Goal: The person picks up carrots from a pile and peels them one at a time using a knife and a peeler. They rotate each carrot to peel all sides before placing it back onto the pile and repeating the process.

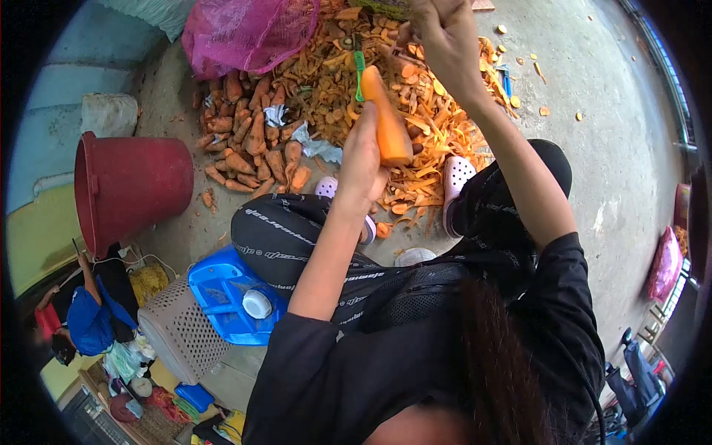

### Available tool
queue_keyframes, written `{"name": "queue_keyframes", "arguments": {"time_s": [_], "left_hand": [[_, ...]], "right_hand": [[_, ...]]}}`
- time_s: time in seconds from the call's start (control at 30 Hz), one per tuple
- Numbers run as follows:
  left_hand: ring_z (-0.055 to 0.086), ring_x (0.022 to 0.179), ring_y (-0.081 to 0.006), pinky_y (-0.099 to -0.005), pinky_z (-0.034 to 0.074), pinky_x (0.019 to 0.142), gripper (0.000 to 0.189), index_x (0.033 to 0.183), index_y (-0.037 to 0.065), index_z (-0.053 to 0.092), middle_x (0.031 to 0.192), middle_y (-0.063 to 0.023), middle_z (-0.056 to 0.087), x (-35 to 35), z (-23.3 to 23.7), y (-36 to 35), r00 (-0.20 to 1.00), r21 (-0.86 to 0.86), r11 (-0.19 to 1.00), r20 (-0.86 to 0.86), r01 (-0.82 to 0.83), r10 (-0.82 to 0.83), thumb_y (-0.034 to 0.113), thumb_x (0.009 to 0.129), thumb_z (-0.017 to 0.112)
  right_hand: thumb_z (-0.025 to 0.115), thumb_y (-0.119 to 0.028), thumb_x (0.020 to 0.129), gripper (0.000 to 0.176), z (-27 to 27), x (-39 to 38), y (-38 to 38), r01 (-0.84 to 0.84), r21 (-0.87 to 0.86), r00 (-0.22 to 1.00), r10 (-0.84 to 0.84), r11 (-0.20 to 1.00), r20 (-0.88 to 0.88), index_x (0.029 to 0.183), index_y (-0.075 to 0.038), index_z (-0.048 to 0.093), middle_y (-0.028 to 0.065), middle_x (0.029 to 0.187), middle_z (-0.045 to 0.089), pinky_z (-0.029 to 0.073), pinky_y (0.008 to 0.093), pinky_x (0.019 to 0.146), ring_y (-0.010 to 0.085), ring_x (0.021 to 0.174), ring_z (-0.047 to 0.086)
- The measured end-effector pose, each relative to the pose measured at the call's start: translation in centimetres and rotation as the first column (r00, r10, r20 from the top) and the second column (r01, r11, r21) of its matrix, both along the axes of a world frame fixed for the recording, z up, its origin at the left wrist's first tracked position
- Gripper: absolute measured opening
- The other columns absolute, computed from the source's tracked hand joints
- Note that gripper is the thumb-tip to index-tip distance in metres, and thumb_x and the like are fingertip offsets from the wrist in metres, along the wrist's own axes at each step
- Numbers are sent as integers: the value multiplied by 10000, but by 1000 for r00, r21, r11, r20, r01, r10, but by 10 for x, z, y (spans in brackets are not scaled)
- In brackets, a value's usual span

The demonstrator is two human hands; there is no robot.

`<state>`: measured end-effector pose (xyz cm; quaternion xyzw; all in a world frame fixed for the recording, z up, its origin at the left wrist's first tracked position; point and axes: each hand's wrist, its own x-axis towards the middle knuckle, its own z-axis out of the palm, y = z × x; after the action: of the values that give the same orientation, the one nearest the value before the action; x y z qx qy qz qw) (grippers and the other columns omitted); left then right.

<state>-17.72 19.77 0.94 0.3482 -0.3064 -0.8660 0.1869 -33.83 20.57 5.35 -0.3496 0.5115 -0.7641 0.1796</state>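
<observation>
Presently, we find the peeled carrot (pixel 389 126) above the peelings (pixel 426 178), clamped in the left hand's (pixel 363 156) fingers, long axis running forward, narrow end pointing away and slightly left, near a green-handled tool (pixel 360 74). We cannot tell what the right hand's (pixel 447 33) curled fingers grip. Unpeeled carrots (pixel 256 137) and a red bucket (pixel 141 185) sit left.

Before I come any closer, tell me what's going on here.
The left hand holds a smooth, bright-orange peeled carrot above a spread of peelings. The right hand is raised off to the side, at the top edge of the view; whether it holds anything is hard to tell. Carrots with their skins on lie heaped beside the peelings.
</observation>
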Motion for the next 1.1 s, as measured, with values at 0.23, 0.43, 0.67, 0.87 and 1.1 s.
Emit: {"name": "queue_keyframes", "arguments": {"time_s": [0.23,0.43,0.67,0.87,1.1], "left_hand": [[594,845,-150,-304,504,738,357,1057,127,507,937,-32,585,1,-15,-13,983,118,984,-115,-131,144,437,974,353],[588,899,-146,-332,501,775,334,893,192,483,953,-5,578,5,-12,-13,994,140,987,-58,-83,92,476,970,324],[565,769,-130,-284,493,683,496,1141,85,452,861,-33,548,0,-2,-9,987,176,972,-12,-157,162,514,966,273],[560,828,-146,-324,488,743,470,1153,81,443,890,-40,548,-2,2,2,978,166,977,-141,-131,155,479,980,260],[572,769,-180,-332,516,603,426,1147,81,455,937,-76,543,6,-5,12,979,-16,994,-172,108,-109,446,980,311]], "right_hand": [[493,-181,941,193,-11,51,31,-199,28,933,180,980,312,912,-31,374,44,667,510,476,242,474,133,525,579],[493,-185,948,246,-10,64,38,-268,54,937,247,962,245,1003,-11,327,41,679,499,459,228,476,114,527,564],[501,-197,946,259,-13,63,36,-270,18,928,255,963,272,1015,-10,336,38,686,499,455,220,465,103,534,559],[500,-205,946,233,-19,48,31,-275,44,943,261,960,209,975,-29,351,29,665,485,456,221,461,107,534,563],[492,-199,944,178,-35,-6,-8,-116,17,947,106,993,304,934,-47,401,7,669,431,514,292,551,109,543,517]]}}
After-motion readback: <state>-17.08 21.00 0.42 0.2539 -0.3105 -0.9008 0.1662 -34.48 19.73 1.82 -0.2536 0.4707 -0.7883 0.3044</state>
